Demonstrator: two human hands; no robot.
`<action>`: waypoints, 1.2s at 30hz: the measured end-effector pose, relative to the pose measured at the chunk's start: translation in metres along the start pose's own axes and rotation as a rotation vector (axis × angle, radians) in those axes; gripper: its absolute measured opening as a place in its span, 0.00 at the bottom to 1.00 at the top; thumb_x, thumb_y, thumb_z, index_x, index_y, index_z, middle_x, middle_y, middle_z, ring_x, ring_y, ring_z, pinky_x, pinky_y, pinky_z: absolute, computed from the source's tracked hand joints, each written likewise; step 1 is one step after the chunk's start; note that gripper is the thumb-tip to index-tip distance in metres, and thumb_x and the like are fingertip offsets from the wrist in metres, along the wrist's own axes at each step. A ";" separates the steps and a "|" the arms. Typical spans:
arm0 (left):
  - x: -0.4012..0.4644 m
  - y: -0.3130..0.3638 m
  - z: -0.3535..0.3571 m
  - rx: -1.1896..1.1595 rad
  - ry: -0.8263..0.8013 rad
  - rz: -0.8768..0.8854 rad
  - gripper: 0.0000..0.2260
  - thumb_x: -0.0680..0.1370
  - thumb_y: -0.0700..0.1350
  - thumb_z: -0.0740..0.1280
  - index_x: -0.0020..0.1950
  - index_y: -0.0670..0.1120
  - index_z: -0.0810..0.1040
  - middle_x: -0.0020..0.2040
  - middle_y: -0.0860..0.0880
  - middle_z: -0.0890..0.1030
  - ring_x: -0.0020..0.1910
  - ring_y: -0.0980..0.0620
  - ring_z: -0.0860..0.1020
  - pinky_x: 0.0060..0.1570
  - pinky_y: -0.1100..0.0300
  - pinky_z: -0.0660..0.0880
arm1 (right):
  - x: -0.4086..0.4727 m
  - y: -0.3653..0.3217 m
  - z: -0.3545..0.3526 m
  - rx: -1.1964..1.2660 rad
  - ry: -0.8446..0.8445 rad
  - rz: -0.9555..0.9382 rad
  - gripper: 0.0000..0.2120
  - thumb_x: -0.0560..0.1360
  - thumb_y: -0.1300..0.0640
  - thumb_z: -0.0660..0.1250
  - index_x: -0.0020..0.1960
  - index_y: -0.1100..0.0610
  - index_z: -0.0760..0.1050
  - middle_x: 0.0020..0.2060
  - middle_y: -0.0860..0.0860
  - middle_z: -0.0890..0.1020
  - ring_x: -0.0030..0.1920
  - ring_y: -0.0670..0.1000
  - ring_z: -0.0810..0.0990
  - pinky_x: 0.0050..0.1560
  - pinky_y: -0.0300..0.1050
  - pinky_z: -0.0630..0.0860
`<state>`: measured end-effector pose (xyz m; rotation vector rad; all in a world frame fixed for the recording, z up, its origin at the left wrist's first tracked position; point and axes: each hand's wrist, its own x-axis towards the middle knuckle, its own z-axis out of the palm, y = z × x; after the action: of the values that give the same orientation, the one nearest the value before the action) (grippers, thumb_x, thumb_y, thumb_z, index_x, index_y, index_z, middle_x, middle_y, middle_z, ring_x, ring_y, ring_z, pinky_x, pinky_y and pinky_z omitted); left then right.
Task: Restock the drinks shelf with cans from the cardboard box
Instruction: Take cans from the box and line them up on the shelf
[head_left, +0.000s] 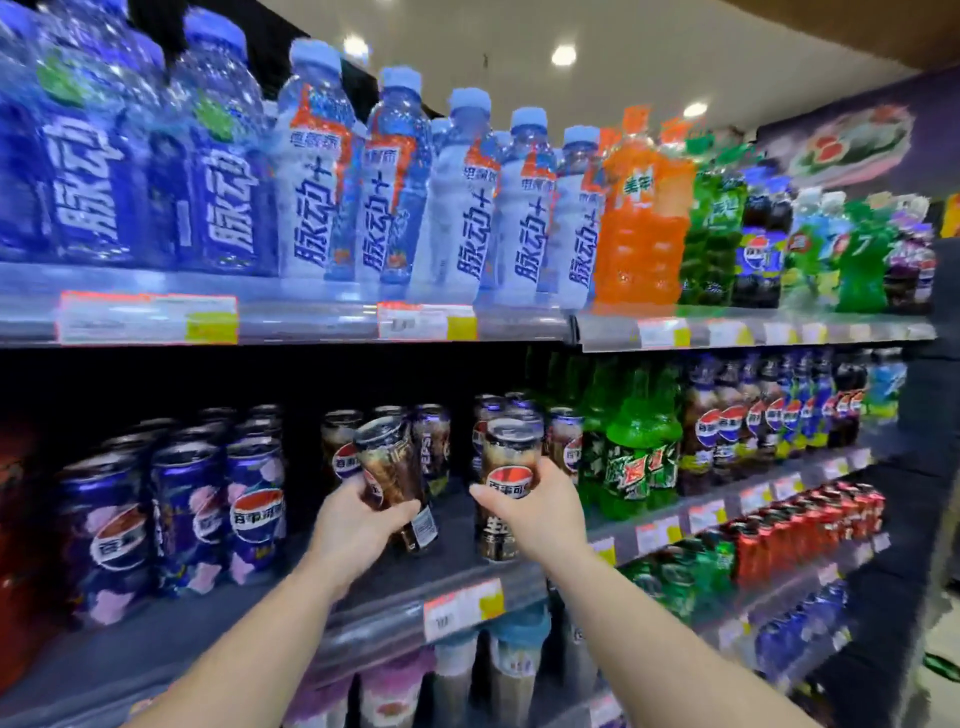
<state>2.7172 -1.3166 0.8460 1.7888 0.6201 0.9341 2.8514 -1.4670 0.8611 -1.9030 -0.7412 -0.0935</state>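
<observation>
Holding one dark cola can in each hand at the middle shelf (462, 577), centre of the frame. My left hand (353, 525) wraps its fingers around the lower half of the left can (387, 467), which tilts with its top leaning to the left, its base above the shelf board. My right hand (535, 512) grasps the right can (511, 478) around its middle; this one stands upright, base at or just above the shelf, I cannot tell which. More dark cans (431, 441) stand behind and between the two. At lower left of the frame sit blue-and-purple cans (192, 514) in rows. Green bottles (628, 447) stand just right of my right can. On the upper shelf, white-labelled bottles (467, 202) and an orange bottle (641, 218) line up. The cardboard box is out of view.
</observation>
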 end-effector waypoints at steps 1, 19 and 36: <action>0.005 -0.004 0.004 0.022 0.013 -0.006 0.11 0.69 0.42 0.76 0.45 0.53 0.77 0.44 0.55 0.81 0.46 0.54 0.80 0.41 0.67 0.71 | 0.008 0.005 0.005 0.002 -0.031 0.010 0.32 0.63 0.38 0.75 0.59 0.53 0.72 0.50 0.47 0.76 0.54 0.54 0.78 0.54 0.48 0.76; 0.017 -0.038 0.011 0.164 -0.029 -0.162 0.41 0.63 0.45 0.81 0.70 0.49 0.64 0.56 0.50 0.76 0.51 0.55 0.78 0.51 0.62 0.74 | 0.035 0.057 0.030 -0.014 -0.258 -0.044 0.42 0.62 0.39 0.77 0.70 0.47 0.62 0.54 0.41 0.74 0.54 0.46 0.76 0.53 0.45 0.74; 0.033 -0.045 0.059 0.446 0.039 -0.205 0.27 0.54 0.59 0.78 0.48 0.54 0.73 0.46 0.57 0.81 0.47 0.55 0.80 0.53 0.51 0.77 | 0.050 0.060 0.032 -0.208 -0.282 0.053 0.27 0.73 0.45 0.70 0.68 0.52 0.69 0.58 0.50 0.80 0.59 0.52 0.78 0.56 0.48 0.75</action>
<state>2.7847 -1.3053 0.8025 2.0482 1.0815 0.7284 2.9152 -1.4330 0.8180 -2.1599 -0.8970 0.1397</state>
